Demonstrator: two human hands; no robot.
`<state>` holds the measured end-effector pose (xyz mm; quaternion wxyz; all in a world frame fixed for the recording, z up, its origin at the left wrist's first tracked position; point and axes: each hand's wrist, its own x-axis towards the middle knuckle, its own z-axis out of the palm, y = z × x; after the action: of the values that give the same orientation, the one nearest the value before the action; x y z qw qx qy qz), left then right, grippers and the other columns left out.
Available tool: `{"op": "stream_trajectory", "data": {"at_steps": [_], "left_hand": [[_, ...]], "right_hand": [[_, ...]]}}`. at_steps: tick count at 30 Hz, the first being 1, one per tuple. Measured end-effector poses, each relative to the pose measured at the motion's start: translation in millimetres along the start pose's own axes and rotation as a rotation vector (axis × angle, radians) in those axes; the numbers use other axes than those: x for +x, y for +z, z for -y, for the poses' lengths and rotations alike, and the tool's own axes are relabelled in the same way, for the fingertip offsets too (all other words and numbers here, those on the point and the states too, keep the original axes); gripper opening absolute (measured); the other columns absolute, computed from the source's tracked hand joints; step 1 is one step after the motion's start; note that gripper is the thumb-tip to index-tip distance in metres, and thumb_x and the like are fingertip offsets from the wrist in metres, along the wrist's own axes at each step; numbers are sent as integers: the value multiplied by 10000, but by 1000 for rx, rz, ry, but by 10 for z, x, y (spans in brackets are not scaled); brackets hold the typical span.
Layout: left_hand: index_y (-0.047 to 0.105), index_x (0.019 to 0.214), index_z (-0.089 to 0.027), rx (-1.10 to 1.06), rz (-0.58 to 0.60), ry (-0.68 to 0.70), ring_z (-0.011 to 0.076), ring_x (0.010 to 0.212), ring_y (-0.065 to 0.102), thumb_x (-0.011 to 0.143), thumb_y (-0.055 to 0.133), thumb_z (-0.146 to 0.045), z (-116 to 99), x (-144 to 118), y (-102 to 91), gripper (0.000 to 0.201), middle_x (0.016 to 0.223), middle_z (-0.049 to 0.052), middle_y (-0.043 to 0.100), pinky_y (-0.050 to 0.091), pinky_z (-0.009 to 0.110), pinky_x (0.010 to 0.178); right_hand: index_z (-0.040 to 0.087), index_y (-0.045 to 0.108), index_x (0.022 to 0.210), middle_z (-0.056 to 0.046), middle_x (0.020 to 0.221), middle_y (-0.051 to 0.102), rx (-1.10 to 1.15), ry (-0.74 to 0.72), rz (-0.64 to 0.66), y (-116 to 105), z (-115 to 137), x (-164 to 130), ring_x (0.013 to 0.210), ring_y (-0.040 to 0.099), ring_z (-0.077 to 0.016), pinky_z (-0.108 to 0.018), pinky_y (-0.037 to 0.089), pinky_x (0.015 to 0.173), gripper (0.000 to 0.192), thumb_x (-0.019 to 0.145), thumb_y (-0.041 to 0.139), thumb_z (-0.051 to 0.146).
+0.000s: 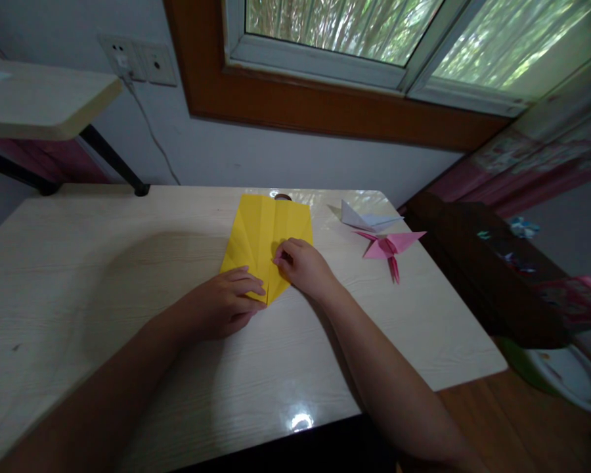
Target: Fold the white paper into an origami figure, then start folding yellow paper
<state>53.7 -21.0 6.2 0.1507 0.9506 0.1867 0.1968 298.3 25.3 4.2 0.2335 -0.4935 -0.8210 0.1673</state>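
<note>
A sheet of yellow paper [262, 230] with several creases lies on the table, its near end folded to a point. My left hand [226, 299] rests on the lower left of the paper, fingers stretched out and lying flat beside the pointed tip. Over the right half, my right hand [300, 263] is closed, thumb and forefinger pinched together at the paper near its middle crease. The fingers hide part of that edge. To the right lie a pink folded-paper figure [388, 247] and, just behind it, a white folded-paper figure [369, 219].
The pale wood-grain table [128, 276] meets the wall under a window [325, 52]. A small round dark object [282, 196] shows behind the paper. A raised shelf [39, 98] stands at left on black legs. A basin [566, 371] is beyond the table's right edge.
</note>
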Motion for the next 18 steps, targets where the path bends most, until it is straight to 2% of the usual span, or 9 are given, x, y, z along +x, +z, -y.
{"op": "stream_trajectory", "data": {"at_steps": [5,10,15,18], "left_hand": [[736,1086,-242,-27,-11,-1,227,1132,649,895,611,-114,-13,-9,-10,261,1188,57,716,394,496,1168],[703,1113,-203,-57,-27,-72,208,1109,659,920,583,-134,-20,-10,-15,238,1134,57,736,415,469,1164],[631,1307,-188,0,-35,-55,234,1224,610,946,544,-134,-11,22,11,375,1293,79,696,465,453,1123],[627,1329,-209,41,-9,-26,254,1291,569,953,527,-124,-16,40,35,398,1364,53,669,455,475,1129]], "right_hand": [[203,640,859,-48,879,676,-4,-5,-4,16,-24,7,865,613,-192,-288,437,771,103,862,631,100],[200,647,877,-49,895,679,-28,-6,10,12,-22,10,872,615,-190,-284,434,775,102,868,622,103],[198,651,877,-46,895,682,-12,-8,9,12,-29,13,869,618,-186,-283,441,784,105,860,621,99],[198,651,871,-42,887,684,-1,2,11,21,-39,16,863,621,-183,-281,441,780,113,855,621,91]]}}
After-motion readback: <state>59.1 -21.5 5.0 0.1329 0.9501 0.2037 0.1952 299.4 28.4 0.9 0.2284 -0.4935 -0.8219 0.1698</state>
